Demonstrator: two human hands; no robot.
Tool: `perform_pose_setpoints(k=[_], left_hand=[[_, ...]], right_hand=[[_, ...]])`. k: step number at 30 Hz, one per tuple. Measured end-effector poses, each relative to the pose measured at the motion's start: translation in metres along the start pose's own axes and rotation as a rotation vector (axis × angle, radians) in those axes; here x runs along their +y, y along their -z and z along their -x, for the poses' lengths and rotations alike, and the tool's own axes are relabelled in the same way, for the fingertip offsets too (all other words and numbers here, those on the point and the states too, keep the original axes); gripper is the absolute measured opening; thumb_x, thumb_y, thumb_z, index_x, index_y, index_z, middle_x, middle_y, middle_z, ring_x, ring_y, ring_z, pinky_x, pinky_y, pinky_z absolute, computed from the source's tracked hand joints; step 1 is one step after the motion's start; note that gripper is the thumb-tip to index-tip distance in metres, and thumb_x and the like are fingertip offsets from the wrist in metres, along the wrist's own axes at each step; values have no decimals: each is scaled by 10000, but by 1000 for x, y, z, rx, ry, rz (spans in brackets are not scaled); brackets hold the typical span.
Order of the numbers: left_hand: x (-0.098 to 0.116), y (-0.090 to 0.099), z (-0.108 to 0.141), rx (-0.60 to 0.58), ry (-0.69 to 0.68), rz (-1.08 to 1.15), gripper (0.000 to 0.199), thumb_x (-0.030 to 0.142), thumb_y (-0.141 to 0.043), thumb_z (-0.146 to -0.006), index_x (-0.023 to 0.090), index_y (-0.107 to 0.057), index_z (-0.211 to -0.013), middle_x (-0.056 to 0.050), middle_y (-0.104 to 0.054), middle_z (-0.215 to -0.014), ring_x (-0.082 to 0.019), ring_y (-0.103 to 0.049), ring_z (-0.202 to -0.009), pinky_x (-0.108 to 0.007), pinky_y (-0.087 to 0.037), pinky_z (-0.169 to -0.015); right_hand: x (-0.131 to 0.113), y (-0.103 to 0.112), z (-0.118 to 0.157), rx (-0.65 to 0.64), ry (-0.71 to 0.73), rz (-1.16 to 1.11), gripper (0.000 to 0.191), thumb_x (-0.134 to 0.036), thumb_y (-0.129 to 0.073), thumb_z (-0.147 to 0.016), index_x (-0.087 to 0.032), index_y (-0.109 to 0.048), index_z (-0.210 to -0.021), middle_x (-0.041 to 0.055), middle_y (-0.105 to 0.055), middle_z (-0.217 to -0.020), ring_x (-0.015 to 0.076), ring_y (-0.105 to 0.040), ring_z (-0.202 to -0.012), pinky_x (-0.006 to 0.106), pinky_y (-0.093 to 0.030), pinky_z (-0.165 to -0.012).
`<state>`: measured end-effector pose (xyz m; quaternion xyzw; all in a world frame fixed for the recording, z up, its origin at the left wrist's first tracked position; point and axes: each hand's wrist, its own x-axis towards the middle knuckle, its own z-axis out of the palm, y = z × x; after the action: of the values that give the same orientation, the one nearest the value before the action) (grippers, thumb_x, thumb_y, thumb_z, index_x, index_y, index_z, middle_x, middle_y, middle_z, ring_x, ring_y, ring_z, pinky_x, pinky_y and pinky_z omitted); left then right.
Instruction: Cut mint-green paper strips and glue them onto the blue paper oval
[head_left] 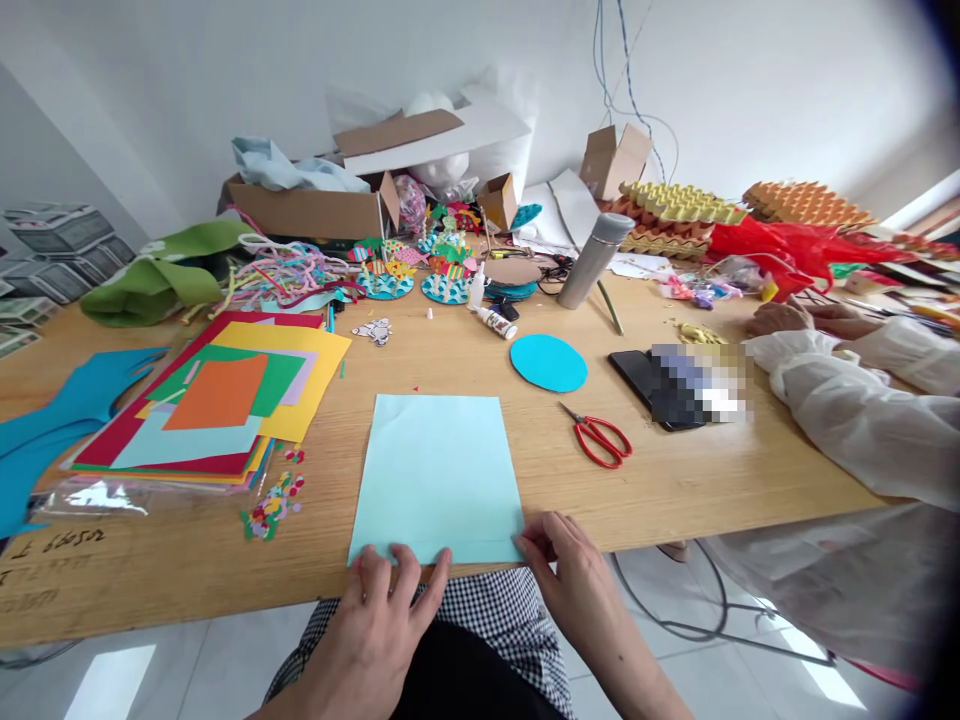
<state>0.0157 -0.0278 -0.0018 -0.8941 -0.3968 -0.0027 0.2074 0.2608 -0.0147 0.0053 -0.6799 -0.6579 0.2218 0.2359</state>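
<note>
A light blue sheet of paper (439, 475) lies flat at the table's front edge, with a faint crease near its lower side. My left hand (386, 610) rests fingertips apart on its near edge, toward the left corner. At the near right corner, my right hand (562, 570) has thumb and index finger closed on the paper's edge. Red-handled scissors (602, 441) lie to the right of the sheet, blades pointing up and left. Beyond them is a bright blue paper disc (548, 363).
Coloured paper sheets (225, 390) and paper scraps (275, 506) lie left. A glue bottle (496, 322), a grey flask (596, 262) and decorated fish crafts (450, 275) stand farther back. Right are a black phone (652, 390), partly pixelated, and another person's sleeved arms (847, 400).
</note>
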Motion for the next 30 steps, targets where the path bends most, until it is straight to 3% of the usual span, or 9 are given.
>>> perform_pose_setpoints(k=[5, 7, 9, 12, 13, 15, 18, 24, 30], left_hand=[[5, 15, -15, -111, 4, -100, 654, 329, -498, -853, 309, -300, -1475, -105, -595, -1024, -287, -584, -832, -458, -475, -712], [5, 19, -18, -126, 2, -127, 659, 324, -508, -862, 317, -280, -1480, -101, -596, -1017, -283, -591, -824, -448, -478, -693], [5, 19, -18, -134, -10, -139, 660, 345, -519, -869, 318, -275, -1482, -104, -598, -1018, -283, -595, -819, -448, -481, -684], [7, 16, -17, -150, 2, -119, 540, 452, -536, -860, 284, -487, -1371, -114, -602, -1028, -292, -592, -826, -463, -486, -699], [7, 14, -16, -155, 14, -112, 503, 491, -548, -846, 264, -569, -1294, -117, -602, -1030, -298, -590, -833, -466, -488, -708], [9, 11, -15, -164, 28, -104, 497, 547, -577, -810, 228, -644, -1185, -125, -600, -1039, -309, -584, -853, -473, -489, -732], [10, 8, -13, -160, 29, -88, 512, 549, -577, -810, 252, -614, -1225, -121, -593, -1044, -310, -577, -861, -482, -484, -748], [8, 7, -11, -128, 44, -104, 660, 393, -520, -868, 355, -267, -1476, -101, -573, -1028, -281, -574, -822, -465, -474, -730], [2, 15, -15, -144, 8, -95, 629, 335, -488, -883, 345, -277, -1475, -103, -573, -1012, -249, -564, -777, -427, -477, -691]], right_hand=[[2, -2, 7, 107, 96, 86, 184, -229, -508, -925, -213, -514, -741, 23, -578, -726, 203, -549, -702, 333, -459, -630], [-5, -6, 14, 237, 170, 196, 148, -243, -467, -948, -198, -578, -860, 62, -615, -819, 228, -568, -770, 370, -468, -678], [-17, -16, 22, 340, 314, 317, 228, -273, -464, -954, -162, -587, -1110, 120, -641, -1021, 278, -577, -958, 438, -456, -809], [-36, -40, 32, 260, 651, 414, 504, -431, -472, -937, -91, -498, -1308, 161, -581, -1293, 345, -441, -1266, 507, -339, -1018], [-40, -49, 34, 259, 688, 419, 569, -484, -445, -934, -56, -498, -1305, 178, -565, -1323, 352, -408, -1304, 502, -314, -1046], [-43, -63, 36, 253, 698, 439, 675, -555, -407, -922, -1, -495, -1297, 218, -534, -1356, 357, -367, -1345, 483, -287, -1078], [-36, -69, 39, 215, 677, 492, 753, -603, -424, -892, 16, -482, -1317, 240, -502, -1386, 371, -314, -1378, 501, -211, -1118], [-15, -51, 45, 150, 635, 586, 684, -532, -523, -870, -31, -494, -1335, 193, -505, -1403, 334, -143, -1447, 506, -31, -1165], [11, -37, 52, 182, 577, 674, 642, -443, -559, -865, -2, -489, -1326, 232, -494, -1398, 327, -162, -1447, 523, -57, -1168]])
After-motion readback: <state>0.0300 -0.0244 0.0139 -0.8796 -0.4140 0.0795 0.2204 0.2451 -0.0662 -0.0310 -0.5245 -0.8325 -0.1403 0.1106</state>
